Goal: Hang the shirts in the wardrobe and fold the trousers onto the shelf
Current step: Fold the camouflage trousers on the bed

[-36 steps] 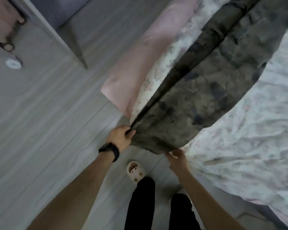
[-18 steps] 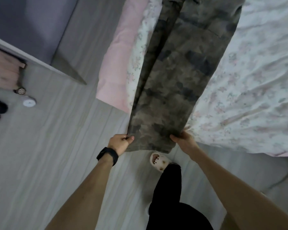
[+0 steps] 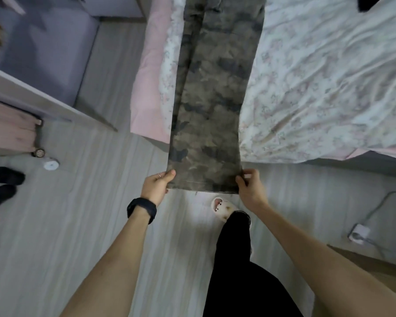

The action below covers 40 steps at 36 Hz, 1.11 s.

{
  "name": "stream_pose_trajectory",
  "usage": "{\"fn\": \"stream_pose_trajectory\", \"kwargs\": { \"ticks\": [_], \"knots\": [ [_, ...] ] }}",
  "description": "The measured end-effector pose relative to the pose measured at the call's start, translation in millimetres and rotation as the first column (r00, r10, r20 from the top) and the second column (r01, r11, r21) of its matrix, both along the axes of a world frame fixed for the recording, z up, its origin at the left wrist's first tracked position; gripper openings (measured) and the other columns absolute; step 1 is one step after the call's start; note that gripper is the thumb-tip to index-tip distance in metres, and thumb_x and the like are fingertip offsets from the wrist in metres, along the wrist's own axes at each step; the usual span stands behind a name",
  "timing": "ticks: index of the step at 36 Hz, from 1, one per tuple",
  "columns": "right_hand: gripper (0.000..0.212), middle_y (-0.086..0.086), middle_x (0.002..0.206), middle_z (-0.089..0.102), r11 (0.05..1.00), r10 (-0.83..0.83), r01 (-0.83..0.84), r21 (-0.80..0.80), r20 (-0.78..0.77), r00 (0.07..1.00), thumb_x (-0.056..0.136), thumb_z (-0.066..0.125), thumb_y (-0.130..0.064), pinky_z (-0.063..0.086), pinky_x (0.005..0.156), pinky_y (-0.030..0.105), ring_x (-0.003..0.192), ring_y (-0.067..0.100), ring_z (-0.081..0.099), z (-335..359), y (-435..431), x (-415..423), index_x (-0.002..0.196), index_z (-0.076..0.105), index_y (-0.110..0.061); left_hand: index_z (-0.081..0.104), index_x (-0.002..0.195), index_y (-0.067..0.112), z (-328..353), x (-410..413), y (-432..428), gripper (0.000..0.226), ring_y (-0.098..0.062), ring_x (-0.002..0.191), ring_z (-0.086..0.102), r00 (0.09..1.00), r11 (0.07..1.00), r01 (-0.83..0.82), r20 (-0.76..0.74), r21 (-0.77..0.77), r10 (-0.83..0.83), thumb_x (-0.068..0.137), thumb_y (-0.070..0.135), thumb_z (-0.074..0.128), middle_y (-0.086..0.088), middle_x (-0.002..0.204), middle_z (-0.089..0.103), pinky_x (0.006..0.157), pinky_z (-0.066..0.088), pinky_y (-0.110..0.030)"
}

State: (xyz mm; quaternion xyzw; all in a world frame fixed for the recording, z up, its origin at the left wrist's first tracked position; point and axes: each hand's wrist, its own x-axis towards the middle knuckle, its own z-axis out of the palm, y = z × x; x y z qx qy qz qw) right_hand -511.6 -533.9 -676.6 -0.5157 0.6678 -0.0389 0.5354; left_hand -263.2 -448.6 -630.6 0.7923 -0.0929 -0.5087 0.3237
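At bed edge | left hand, right hand pinch trousers hem; now pulled straighter

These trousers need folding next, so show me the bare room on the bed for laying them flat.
Widest free patch: the floral sheet right of the camouflage trousers, bordered by the bed's near edge and a dark garment at the far corner. Left of the trousers only a narrow pink strip is bare.

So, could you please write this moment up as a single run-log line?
trousers: stretched along bed | left hand: pinches hem corner | right hand: pinches other hem corner
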Motion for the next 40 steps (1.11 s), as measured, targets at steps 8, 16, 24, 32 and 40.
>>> {"fn": "stream_pose_trajectory", "kwargs": {
  "ticks": [8, 16, 24, 32, 40],
  "knots": [
    [0.014, 0.000, 0.099, 0.065, 0.996, -0.049, 0.049, -0.075, 0.003, 0.999, 0.101, 0.058, -0.031, 0.040, 0.072, 0.025, 0.086, 0.018, 0.057, 17.6, 11.1, -4.8, 0.110, 0.053, -0.021, 0.076, 0.097, 0.015, 18.9, -22.8, -0.2, 0.021, -0.009, 0.090, 0.068, 0.999, 0.997, 0.029, 0.036, -0.066, -0.027, 0.094, 0.035, 0.068, 0.002, 0.096, 0.075, 0.083, 0.052, -0.026],
    [0.022, 0.004, 0.105, 0.073, 0.993, -0.051, 0.046, 0.111, 0.040, 0.998, 0.091, 0.072, -0.032, 0.054, 0.081, 0.033, 0.094, 0.023, 0.068, 12.7, 9.3, 8.9, 0.106, 0.067, -0.017, 0.074, 0.094, 0.024, 34.5, -11.1, 3.1, 0.014, -0.007, 0.085, 0.067, 0.997, 0.994, 0.053, 0.065, -0.097, -0.046, 0.096, 0.035, 0.066, 0.006, 0.091, 0.074, 0.078, 0.050, -0.023],
    [0.022, 0.005, 0.103, 0.069, 0.999, -0.033, 0.032, 0.013, 0.051, 0.998, 0.102, 0.057, -0.033, 0.046, 0.073, 0.029, 0.088, 0.021, 0.066, 23.2, 7.8, -6.7, 0.108, 0.059, -0.012, 0.070, 0.099, 0.024, 29.2, 2.5, 10.0, 0.006, -0.003, 0.085, 0.063, 0.996, 0.995, 0.042, 0.081, -0.092, -0.035, 0.093, 0.024, 0.071, 0.012, 0.087, 0.069, 0.082, 0.050, -0.025],
    [0.021, -0.007, 0.080, 0.062, 0.996, 0.026, -0.033, -0.079, -0.092, 0.995, 0.103, 0.054, -0.035, 0.038, 0.062, 0.025, 0.076, 0.013, 0.058, 29.7, 8.6, -9.3, 0.098, 0.058, -0.015, 0.071, 0.087, 0.020, -4.1, -1.8, 22.2, 0.012, -0.022, 0.088, 0.067, 0.967, 0.995, 0.098, 0.235, 0.023, -0.100, 0.095, 0.027, 0.067, 0.001, 0.085, 0.071, 0.088, 0.051, -0.033],
    [0.017, 0.011, 0.097, 0.065, 0.980, 0.200, -0.188, 0.072, -0.254, 0.946, 0.104, 0.046, -0.034, 0.047, 0.070, 0.038, 0.083, 0.032, 0.057, 27.9, 24.0, -7.6, 0.109, 0.046, -0.018, 0.038, 0.106, 0.022, -12.8, -22.2, 17.6, 0.011, -0.033, 0.086, 0.060, 0.838, 0.870, 0.351, 0.299, 0.346, -0.457, 0.099, 0.021, 0.046, -0.010, 0.098, 0.061, 0.083, 0.053, -0.046]
  ]
}}
